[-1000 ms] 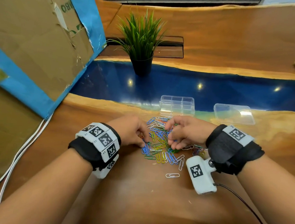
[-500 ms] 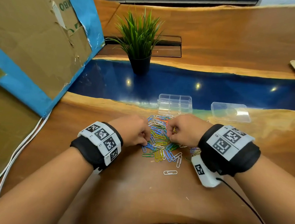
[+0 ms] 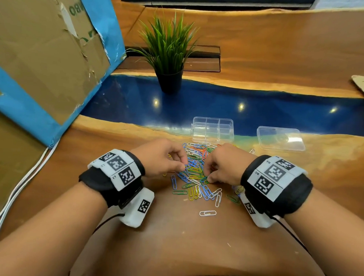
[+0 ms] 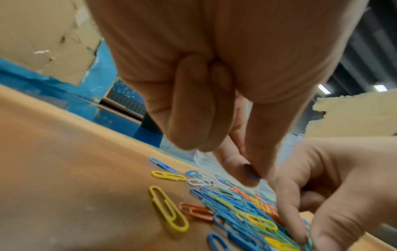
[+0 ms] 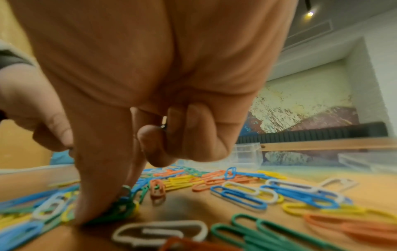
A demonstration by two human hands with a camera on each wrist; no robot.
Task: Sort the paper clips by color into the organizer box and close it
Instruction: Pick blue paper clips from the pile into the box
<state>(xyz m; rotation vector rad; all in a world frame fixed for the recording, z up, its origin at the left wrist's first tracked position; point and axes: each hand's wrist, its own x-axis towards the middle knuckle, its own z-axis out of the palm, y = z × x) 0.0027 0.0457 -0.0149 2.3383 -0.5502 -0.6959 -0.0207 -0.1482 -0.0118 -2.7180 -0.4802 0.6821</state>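
Paper clips, thin plastic-coated loops in mixed colours, lay heaped at centre frame in the head view, just below the clear organizer box; its separate lid sat to the right. Only the left wrist view showed the left hand pinching a blue clip. The right wrist view showed the right hand pinching green clips. A potted plant stood above.
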